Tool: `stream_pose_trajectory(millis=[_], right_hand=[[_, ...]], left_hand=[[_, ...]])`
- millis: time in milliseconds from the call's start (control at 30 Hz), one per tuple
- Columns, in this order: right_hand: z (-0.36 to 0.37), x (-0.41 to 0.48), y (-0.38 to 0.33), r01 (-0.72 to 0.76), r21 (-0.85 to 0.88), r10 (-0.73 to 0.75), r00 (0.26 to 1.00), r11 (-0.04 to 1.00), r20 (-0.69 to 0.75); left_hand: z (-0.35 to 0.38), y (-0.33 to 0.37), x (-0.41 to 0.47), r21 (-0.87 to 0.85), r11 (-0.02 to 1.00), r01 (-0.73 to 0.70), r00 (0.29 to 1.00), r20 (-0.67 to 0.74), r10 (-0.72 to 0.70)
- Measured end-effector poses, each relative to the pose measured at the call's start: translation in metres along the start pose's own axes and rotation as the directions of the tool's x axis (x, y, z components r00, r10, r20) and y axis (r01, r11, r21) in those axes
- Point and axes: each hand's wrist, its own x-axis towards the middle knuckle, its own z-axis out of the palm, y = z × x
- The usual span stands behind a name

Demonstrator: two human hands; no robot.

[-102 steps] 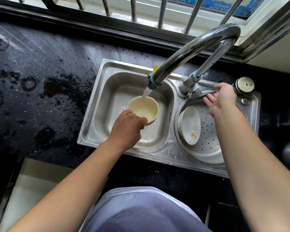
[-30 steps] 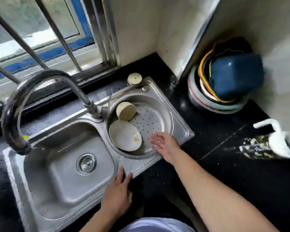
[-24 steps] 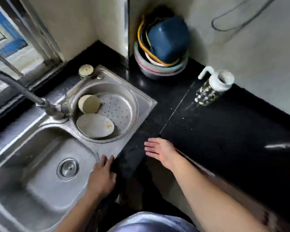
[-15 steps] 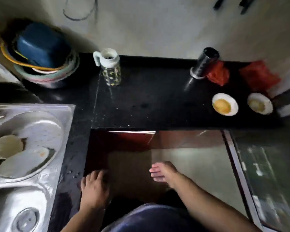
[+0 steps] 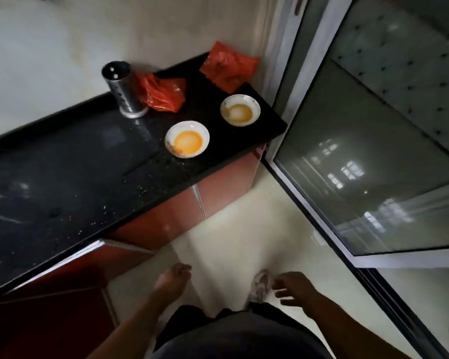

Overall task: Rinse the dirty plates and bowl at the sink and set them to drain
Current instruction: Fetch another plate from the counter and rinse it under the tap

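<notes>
Two dirty white plates stand on the black counter [image 5: 75,177] near its right end. The nearer plate [image 5: 187,139] has a bright orange stain in its middle; the farther plate [image 5: 240,109] has a paler yellow-brown stain. My left hand [image 5: 172,279] hangs low over the pale floor, fingers loosely curled, holding nothing. My right hand [image 5: 294,288] is also low, fingers relaxed and slightly spread, empty. Both hands are well short of the plates. The sink is out of view.
A perforated steel utensil holder [image 5: 123,90] stands at the back of the counter beside a red plastic bag [image 5: 161,93]; a second red bag [image 5: 228,66] lies in the corner. Red cabinet fronts [image 5: 166,218] sit below. A glass sliding door [image 5: 373,164] bounds the right side.
My view has swung right, away from the sink and drainer to the counter's far end. Both hands left the sink edge and now hang over the floor. The two stained plates look closer.
</notes>
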Motion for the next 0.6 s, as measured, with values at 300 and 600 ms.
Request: stream_pose_trajectory(millis=[300, 600], right_hand=[[-0.052, 0.063, -0.118, 0.094, -0.011, -0.093, 0.994, 0.996, 0.065], [-0.021, 0.117, -0.331, 0.324, 0.053, -0.327, 0.943, 0.945, 0.059]], left_hand=[[-0.012, 0.136, 0.018, -0.572, 0.82, -0.005, 0.995, -0.085, -0.053], [-0.087, 0.246, 0.098, -0.725, 0.68, -0.111, 0.993, -0.103, 0.052]])
